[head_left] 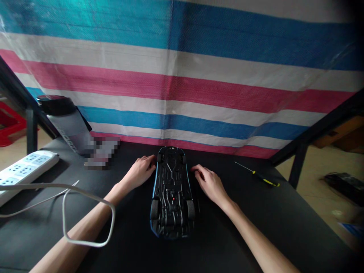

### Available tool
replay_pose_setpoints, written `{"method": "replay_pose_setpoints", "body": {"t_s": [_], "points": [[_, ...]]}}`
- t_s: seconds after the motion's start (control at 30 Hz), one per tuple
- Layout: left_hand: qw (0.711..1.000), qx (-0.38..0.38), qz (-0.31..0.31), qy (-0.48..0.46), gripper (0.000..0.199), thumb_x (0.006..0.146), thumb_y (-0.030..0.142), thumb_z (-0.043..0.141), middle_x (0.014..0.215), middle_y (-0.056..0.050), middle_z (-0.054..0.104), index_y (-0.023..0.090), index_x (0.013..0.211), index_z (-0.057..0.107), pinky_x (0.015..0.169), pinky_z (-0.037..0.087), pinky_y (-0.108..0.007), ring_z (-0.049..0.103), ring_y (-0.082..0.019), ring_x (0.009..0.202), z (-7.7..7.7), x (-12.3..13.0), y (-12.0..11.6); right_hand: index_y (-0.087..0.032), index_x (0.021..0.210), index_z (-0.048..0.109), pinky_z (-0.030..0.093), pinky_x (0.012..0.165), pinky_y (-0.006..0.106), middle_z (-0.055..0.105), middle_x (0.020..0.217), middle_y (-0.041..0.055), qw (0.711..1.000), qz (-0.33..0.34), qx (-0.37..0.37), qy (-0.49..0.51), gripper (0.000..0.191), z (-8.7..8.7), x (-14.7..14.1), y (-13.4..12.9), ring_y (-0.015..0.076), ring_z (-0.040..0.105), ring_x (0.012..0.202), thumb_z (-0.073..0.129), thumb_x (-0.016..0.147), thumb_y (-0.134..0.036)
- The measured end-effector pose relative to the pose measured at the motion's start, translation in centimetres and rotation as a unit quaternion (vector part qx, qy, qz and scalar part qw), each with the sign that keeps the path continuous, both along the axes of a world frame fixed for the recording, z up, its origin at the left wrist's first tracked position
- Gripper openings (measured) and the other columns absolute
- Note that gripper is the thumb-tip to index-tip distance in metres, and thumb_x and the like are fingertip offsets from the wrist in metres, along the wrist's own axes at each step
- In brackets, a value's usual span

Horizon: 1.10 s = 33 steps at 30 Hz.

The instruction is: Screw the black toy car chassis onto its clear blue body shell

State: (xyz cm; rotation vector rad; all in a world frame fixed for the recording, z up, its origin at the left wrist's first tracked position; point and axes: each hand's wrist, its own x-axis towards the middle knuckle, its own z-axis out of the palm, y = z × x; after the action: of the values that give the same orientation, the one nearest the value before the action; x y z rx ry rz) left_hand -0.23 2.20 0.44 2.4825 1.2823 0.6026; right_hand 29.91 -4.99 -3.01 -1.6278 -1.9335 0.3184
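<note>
A toy car lies upside down on the black table, its dark underside with wheels and a small red dot facing up. Blue bodywork shows along its edges. To its left rests my left hand, fingers loosely bent on the tabletop, tips close to the car's side; whether they touch it I cannot tell. On the other side my right hand lies with thumb and fingers slightly apart, a small gap from the car. Neither hand grips anything. A screwdriver with a black and yellow handle lies farther right.
A white power strip sits at the left edge, and a pale cable loops above my left forearm. Behind stand a grey bottle with a black lid and a blurred-out object. A striped sheet hangs along the table's back edge.
</note>
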Motion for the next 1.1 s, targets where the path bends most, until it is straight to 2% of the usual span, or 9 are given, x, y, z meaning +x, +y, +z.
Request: {"method": "replay_pose_setpoints", "body": {"t_s": [0.2,0.53,0.67,0.8,1.1], "points": [[1.000,-0.001,-0.003,-0.011,0.008,0.092,0.015,0.047,0.088,-0.004,0.065,0.021,0.093,0.053,0.076,0.044,-0.031,0.062,-0.021,0.085,0.02,-0.05,0.10,-0.030,0.107,0.064,0.049,0.075,0.029,0.074,0.103,0.0006,1.000,0.000,0.001,-0.001,0.021,0.02,0.04,0.00,0.0212,0.072,0.090,0.045,0.100,-0.026],[1.000,-0.009,-0.007,-0.025,0.014,0.092,0.014,0.044,0.092,-0.003,0.064,0.021,0.098,0.054,0.070,0.043,-0.028,0.062,-0.019,0.082,0.19,-0.36,0.11,-0.030,0.108,0.064,0.049,0.076,0.030,0.073,0.103,0.0002,1.000,-0.001,0.000,-0.007,0.020,0.15,0.03,0.03,0.0211,0.072,0.091,0.046,0.100,-0.026],[1.000,-0.005,-0.006,-0.016,0.013,0.097,0.020,0.042,0.089,-0.004,0.063,0.020,0.097,0.055,0.074,0.044,-0.030,0.062,-0.021,0.084,0.02,-0.32,0.20,-0.031,0.107,0.064,0.049,0.074,0.029,0.073,0.102,-0.0004,1.000,0.000,0.002,-0.010,0.020,0.15,0.07,0.03,0.0206,0.072,0.090,0.046,0.100,-0.026],[1.000,-0.007,-0.005,-0.002,0.027,0.105,0.033,0.031,0.082,-0.005,0.061,0.020,0.100,0.055,0.075,0.044,-0.033,0.062,-0.023,0.080,-0.31,-0.40,0.34,-0.030,0.107,0.064,0.049,0.074,0.029,0.073,0.102,-0.0002,1.000,0.000,0.004,-0.010,0.020,0.20,0.05,-0.01,0.0203,0.072,0.089,0.046,0.100,-0.026],[0.999,-0.014,0.026,0.021,0.026,0.104,0.030,0.031,0.085,-0.006,0.062,0.020,0.102,0.055,0.075,0.044,-0.034,0.064,-0.024,0.081,-0.27,-0.16,0.14,-0.030,0.108,0.064,0.049,0.075,0.029,0.073,0.104,0.0008,1.000,-0.002,0.002,-0.014,0.021,0.43,-0.03,-0.14,0.0211,0.071,0.093,0.046,0.100,-0.025]]}}
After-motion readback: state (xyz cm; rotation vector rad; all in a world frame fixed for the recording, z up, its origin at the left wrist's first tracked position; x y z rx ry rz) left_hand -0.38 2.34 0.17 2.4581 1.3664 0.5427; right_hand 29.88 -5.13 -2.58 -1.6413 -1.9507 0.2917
